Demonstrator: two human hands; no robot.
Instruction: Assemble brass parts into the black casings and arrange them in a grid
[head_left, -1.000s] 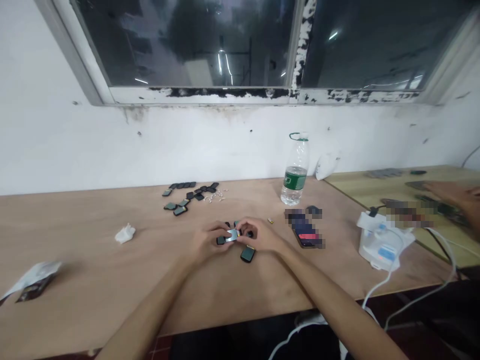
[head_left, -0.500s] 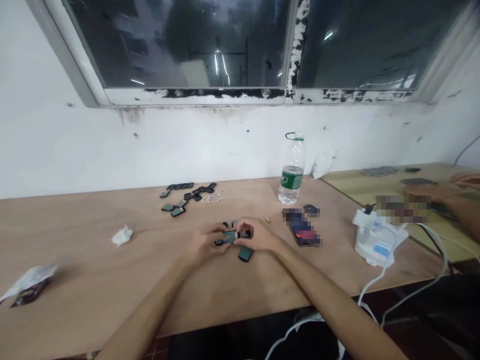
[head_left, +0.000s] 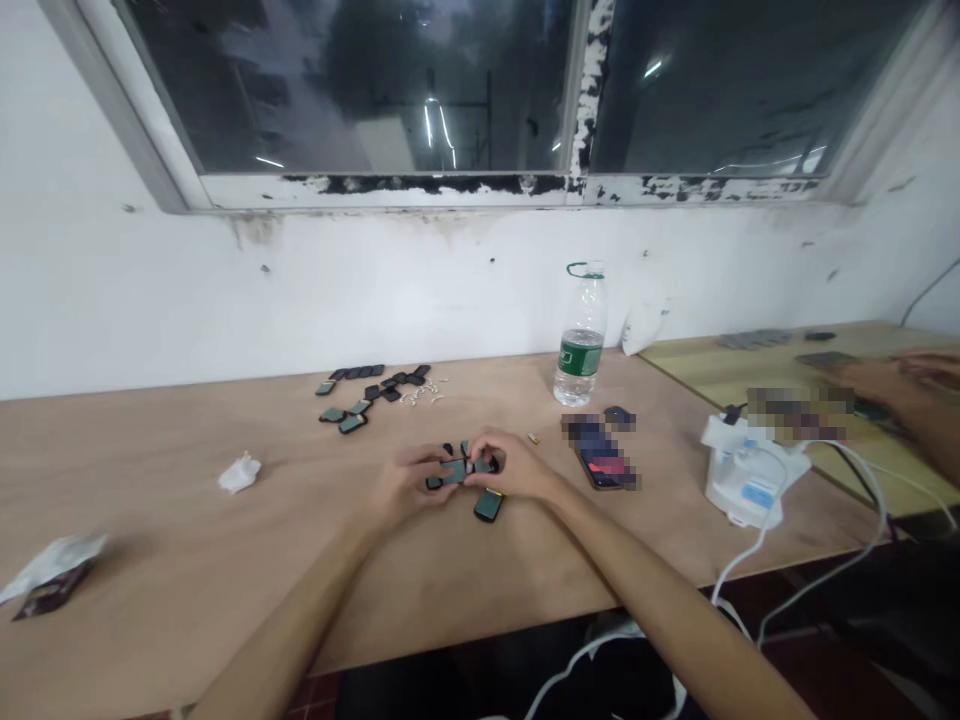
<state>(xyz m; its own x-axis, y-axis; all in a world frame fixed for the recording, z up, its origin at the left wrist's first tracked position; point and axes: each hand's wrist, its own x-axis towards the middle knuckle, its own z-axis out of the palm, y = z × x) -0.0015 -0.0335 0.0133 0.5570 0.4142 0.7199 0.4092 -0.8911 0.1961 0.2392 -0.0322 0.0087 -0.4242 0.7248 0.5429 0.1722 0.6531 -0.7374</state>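
Above the table's middle, my left hand [head_left: 412, 478] grips a small flat black-rimmed piece with a green face [head_left: 454, 472] between thumb and fingers. My right hand [head_left: 514, 466] is closed in a pinch at the piece's right end; whatever small part sits between its fingertips is too small to make out. Just below the right hand lies a similar green-faced piece [head_left: 488, 506] with a yellow strip along its top edge. More such pieces are partly hidden behind the fingers. A tiny yellow-and-white bit [head_left: 533, 438] lies to the right of that hand.
Several black and green pieces [head_left: 352, 424] lie farther back, beside small white bits [head_left: 420, 394]. A water bottle [head_left: 579, 345], a phone [head_left: 604, 460] and a white power strip [head_left: 750, 470] with cables stand right. Crumpled tissue [head_left: 240, 472] lies left. Another person's hands [head_left: 870, 385] work at far right.
Both hands stay on the same piece, with the right fingers shifted slightly. The yellow strip on the piece below the right hand now shows. The view has moved a little.
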